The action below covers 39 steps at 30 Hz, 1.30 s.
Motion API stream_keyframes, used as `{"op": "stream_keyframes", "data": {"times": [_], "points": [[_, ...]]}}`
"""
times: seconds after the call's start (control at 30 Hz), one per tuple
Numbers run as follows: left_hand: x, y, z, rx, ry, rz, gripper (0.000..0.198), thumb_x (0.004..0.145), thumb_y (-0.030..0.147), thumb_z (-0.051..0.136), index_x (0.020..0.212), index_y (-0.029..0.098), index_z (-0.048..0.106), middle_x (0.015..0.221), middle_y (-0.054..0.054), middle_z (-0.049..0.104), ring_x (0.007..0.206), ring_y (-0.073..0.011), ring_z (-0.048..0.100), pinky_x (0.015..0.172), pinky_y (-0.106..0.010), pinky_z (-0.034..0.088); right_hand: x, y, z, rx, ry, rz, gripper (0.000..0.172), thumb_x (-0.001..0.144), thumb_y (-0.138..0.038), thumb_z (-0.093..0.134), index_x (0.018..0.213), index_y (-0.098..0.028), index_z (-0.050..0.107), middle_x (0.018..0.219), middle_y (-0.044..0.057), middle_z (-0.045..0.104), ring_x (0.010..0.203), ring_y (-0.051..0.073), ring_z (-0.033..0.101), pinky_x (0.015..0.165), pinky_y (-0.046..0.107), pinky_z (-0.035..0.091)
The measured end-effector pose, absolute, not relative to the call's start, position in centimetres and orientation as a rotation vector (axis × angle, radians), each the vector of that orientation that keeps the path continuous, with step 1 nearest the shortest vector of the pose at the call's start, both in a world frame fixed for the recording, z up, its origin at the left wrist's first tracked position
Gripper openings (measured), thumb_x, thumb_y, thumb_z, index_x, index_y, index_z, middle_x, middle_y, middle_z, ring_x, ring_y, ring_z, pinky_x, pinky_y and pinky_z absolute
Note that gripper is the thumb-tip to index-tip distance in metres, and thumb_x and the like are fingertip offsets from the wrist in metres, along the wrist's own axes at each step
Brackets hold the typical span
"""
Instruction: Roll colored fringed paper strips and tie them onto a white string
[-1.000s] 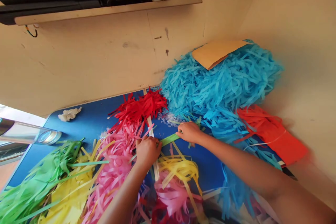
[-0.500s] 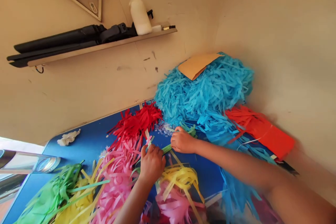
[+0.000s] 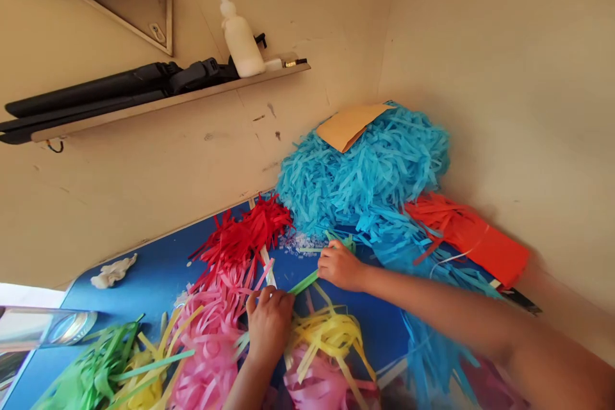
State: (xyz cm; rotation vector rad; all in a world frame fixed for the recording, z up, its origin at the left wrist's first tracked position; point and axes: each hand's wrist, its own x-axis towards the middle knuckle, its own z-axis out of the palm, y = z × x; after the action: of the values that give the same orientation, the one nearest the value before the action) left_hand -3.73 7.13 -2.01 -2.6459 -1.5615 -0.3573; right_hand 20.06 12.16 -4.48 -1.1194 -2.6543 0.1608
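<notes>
My left hand (image 3: 269,323) is curled, fingers pressed down on a white stick (image 3: 266,262) and on one end of a green paper strip (image 3: 303,282). My right hand (image 3: 339,266) pinches the strip's other end, close to the big heap of light blue paper fringe (image 3: 365,173). Red fringe (image 3: 240,240), pink fringe (image 3: 211,327) and yellow fringe (image 3: 331,333) lie around both hands on the blue table (image 3: 158,262).
Green and yellow fringe (image 3: 91,375) lies at the left front beside a shiny metal cylinder (image 3: 43,328). Orange fringe (image 3: 473,237) lies by the right wall. A brown card (image 3: 348,125) tops the blue heap. A wall shelf (image 3: 158,102) bears a white glue bottle (image 3: 239,35). A crumpled tissue (image 3: 113,271) lies at the back left.
The view has tilted up, showing more of the shelf and the glue bottle. Both hands stay on the green strip, and the right hand has shifted slightly toward the blue heap.
</notes>
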Motion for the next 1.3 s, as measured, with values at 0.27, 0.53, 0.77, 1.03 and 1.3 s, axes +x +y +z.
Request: {"op": "stream_keyframes", "data": {"times": [0.27, 0.53, 0.77, 1.03, 1.3], "points": [[-5.2, 8.2, -3.4, -2.593, -1.834, -0.471, 0.027, 0.093, 0.037, 0.054, 0.078, 0.029, 0.075, 0.089, -0.002, 0.077, 0.093, -0.0264, 0.065, 0.081, -0.043, 0.039, 22.0, 14.2, -4.8, -1.43, -2.456, 0.513, 0.007, 0.082, -0.031, 0.074, 0.078, -0.027, 0.079, 0.085, 0.0, 0.073, 0.089, 0.018, 0.059, 0.077, 0.03, 0.035], [-4.6, 9.1, -3.6, -2.59, -1.868, -0.377, 0.032, 0.092, 0.038, 0.052, 0.071, 0.024, 0.071, 0.081, -0.005, 0.076, 0.09, -0.0261, 0.065, 0.08, -0.041, 0.039, 21.0, 14.9, -3.5, -1.651, -2.408, 0.616, 0.009, 0.079, -0.031, 0.073, 0.072, -0.026, 0.077, 0.084, 0.001, 0.075, 0.093, 0.022, 0.062, 0.078, 0.031, 0.038], [-4.3, 10.4, -2.0, -2.708, -1.64, -0.2, 0.014, 0.088, 0.026, 0.058, 0.086, 0.027, 0.072, 0.087, -0.005, 0.073, 0.092, -0.0268, 0.063, 0.085, -0.044, 0.039, 20.1, 15.2, -2.8, -1.647, -2.493, 0.471, 0.006, 0.075, -0.024, 0.072, 0.08, -0.025, 0.075, 0.086, 0.005, 0.073, 0.086, 0.023, 0.06, 0.077, 0.035, 0.037], [-2.6, 9.3, -1.0, -2.819, -1.322, -0.159, 0.029, 0.088, 0.012, 0.05, 0.098, 0.028, 0.073, 0.093, -0.007, 0.072, 0.1, -0.03, 0.059, 0.092, -0.051, 0.037, 19.5, 13.3, -2.0, -0.921, -2.84, 0.122, 0.022, 0.091, -0.019, 0.055, 0.077, -0.02, 0.072, 0.09, 0.006, 0.071, 0.101, 0.024, 0.05, 0.099, 0.047, 0.025], [-1.6, 9.6, -2.0, -2.702, -1.337, -0.359, 0.02, 0.092, 0.022, 0.053, 0.086, 0.023, 0.073, 0.084, -0.006, 0.073, 0.097, -0.0262, 0.061, 0.093, -0.049, 0.037, 18.4, 14.0, -3.1, -0.89, -2.806, -0.105, 0.024, 0.093, -0.019, 0.051, 0.078, -0.016, 0.07, 0.082, 0.007, 0.069, 0.086, 0.022, 0.052, 0.086, 0.043, 0.034]]}}
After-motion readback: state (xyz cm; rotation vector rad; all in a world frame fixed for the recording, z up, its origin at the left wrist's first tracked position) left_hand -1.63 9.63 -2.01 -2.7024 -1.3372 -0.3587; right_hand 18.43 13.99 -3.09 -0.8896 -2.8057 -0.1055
